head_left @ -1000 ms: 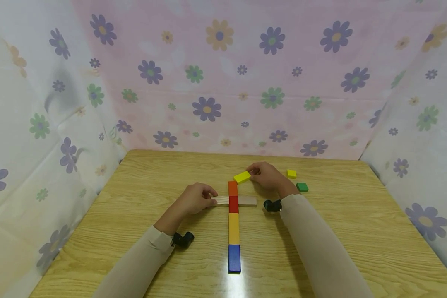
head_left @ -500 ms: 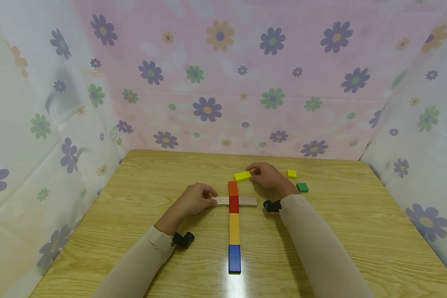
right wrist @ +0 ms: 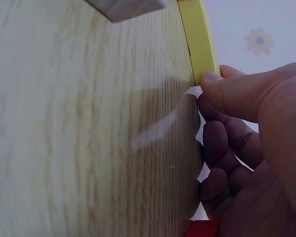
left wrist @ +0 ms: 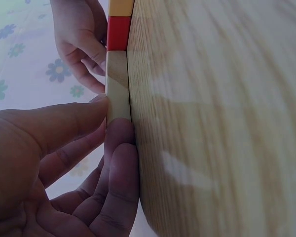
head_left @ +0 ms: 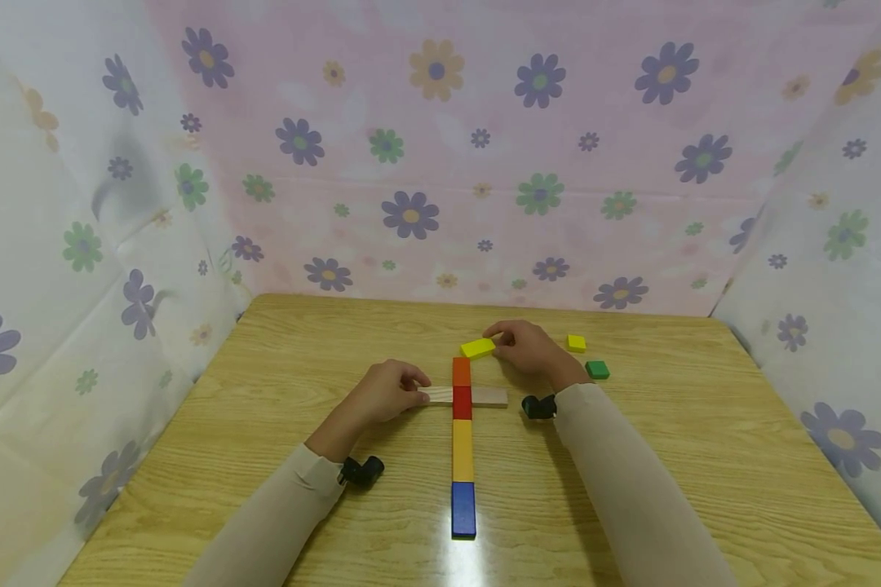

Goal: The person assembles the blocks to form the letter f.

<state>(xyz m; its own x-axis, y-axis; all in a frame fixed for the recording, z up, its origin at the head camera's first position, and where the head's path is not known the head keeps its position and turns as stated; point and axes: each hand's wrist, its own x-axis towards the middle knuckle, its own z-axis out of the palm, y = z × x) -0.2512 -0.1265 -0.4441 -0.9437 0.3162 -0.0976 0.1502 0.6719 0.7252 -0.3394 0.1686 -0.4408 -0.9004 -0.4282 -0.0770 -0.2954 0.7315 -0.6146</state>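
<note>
In the head view, my left hand (head_left: 387,393) is at the left end of a plain wooden block (head_left: 436,395). The left wrist view shows thumb and fingers pinching that block from both sides. Bare wood also extends right of the red block (head_left: 462,403). Beyond the row, my right hand (head_left: 526,349) holds the right end of a yellow block (head_left: 477,348) between thumb and finger. This yellow block lies slanted, its left end close behind the orange-red block (head_left: 461,372). In the right wrist view, the thumb presses the end of the yellow block (right wrist: 200,42).
Toward the front of the wooden table (head_left: 301,522), the row continues with an orange-yellow block (head_left: 462,451) and a blue block (head_left: 464,509). A small yellow block (head_left: 576,343) and a green block (head_left: 598,369) lie right of my right hand. Flowered cloth (head_left: 477,163) surrounds the back and sides.
The held yellow block has turned very slightly at my right fingertips. Both hands otherwise keep their places, and the row of blocks looks the same.
</note>
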